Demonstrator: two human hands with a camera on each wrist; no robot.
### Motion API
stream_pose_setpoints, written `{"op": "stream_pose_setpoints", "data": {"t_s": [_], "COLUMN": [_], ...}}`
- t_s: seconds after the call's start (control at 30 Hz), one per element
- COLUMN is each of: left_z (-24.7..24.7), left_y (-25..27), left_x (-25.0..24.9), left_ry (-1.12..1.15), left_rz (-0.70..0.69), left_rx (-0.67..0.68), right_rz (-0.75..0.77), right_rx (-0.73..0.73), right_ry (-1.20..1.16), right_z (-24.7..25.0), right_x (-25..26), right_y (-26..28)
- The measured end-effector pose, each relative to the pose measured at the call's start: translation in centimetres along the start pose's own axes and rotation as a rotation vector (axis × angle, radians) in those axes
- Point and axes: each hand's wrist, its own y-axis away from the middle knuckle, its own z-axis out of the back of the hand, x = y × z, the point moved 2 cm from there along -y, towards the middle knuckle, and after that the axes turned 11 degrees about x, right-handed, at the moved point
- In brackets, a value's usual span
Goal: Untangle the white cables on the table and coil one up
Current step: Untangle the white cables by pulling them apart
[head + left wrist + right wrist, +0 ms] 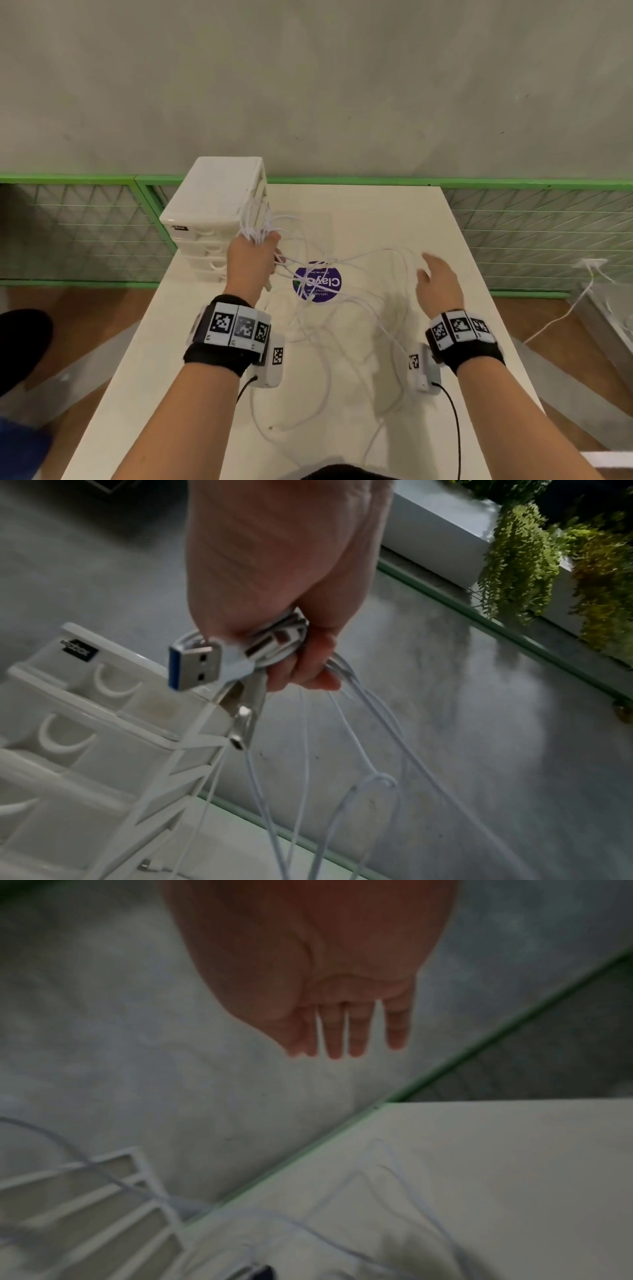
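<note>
White cables (329,308) sprawl over the table (462,240) in the head view, a bunch raised in the left hand (251,260) at 10 o'clock beside the drawer unit (212,205), right hand (438,281) at 2 o'clock above them. Left wrist: fingers (308,664) curled round bundled cable with a USB plug (195,666) sticking out at 9 o'clock. Right wrist, blurry: fingers (356,1031) straight, holding nothing.

White table (462,240), tangled white cables (359,308), drawer unit (219,205), purple sticker (325,286)
</note>
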Motion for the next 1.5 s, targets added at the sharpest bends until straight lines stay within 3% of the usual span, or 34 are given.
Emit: {"op": "stream_pose_setpoints", "data": {"t_s": [0.03, 0.1, 0.2, 0.3, 0.4, 0.47, 0.73, 0.87, 0.97, 1.03, 1.1, 1.23, 1.3, 1.4, 1.5], "left_z": [-0.4, -0.9, -1.3, -1.0, 0.8, 2.3, 3.0, 5.2, 4.8, 3.4, 1.9, 0.1, -0.3, -0.8, -1.5], "left_y": [0.2, 0.4, 0.6, 0.8, 0.7, 0.4, -0.3, -1.6, -1.6, -1.2, -0.9, -1.1, -1.1, -0.8, -0.5], "left_x": [0.0, -0.2, -0.2, -0.1, 0.6, 1.1, 1.2, 2.0, 1.5, 0.6, 0.1, -0.5, -0.9, -1.5, -1.6], "left_ry": [-0.013, -0.016, -0.008, -0.037, -0.011, 0.022, 0.037, 0.193, 0.213, 0.161, 0.082, 0.021, -0.030, -0.068, -0.055], "left_rz": [-0.007, -0.031, -0.042, -0.041, 0.021, 0.080, 0.096, 0.126, 0.124, 0.072, 0.033, -0.038, -0.065, -0.080, -0.103], "left_rx": [0.020, 0.047, 0.074, 0.077, 0.004, -0.059, -0.092, -0.233, -0.191, -0.093, -0.032, -0.006, 0.001, 0.006, 0.034], "right_rz": [0.175, 0.390, 0.431, 0.460, 0.320, 0.192, -0.253, -0.487, -0.538, -0.451, -0.255, 0.076, 0.213, 0.522, 0.604], "right_rx": [-0.014, 0.171, 0.433, 0.389, 0.163, 0.016, -0.052, -0.045, 0.013, 0.048, 0.100, 0.204, 0.181, 0.225, 0.362], "right_ry": [-0.060, -0.087, 0.014, 0.018, -0.248, -0.250, -0.246, -0.377, -0.346, -0.207, -0.185, -0.122, -0.079, -0.167, -0.194], "right_z": [0.1, -0.5, -2.8, -3.9, -1.6, 0.0, 0.6, -0.5, -1.6, -1.3, -0.3, 2.7, 4.2, 5.4, 3.9], "right_x": [2.1, 6.0, 8.8, 9.3, 7.2, 4.6, -4.9, -9.2, -9.4, -7.3, -4.0, 3.4, 6.6, 10.5, 13.1], "right_y": [0.3, 0.9, 1.2, 1.3, 0.4, -0.8, -1.3, 0.5, 1.7, 1.4, 0.7, 0.4, 1.1, 3.1, 4.6]}}
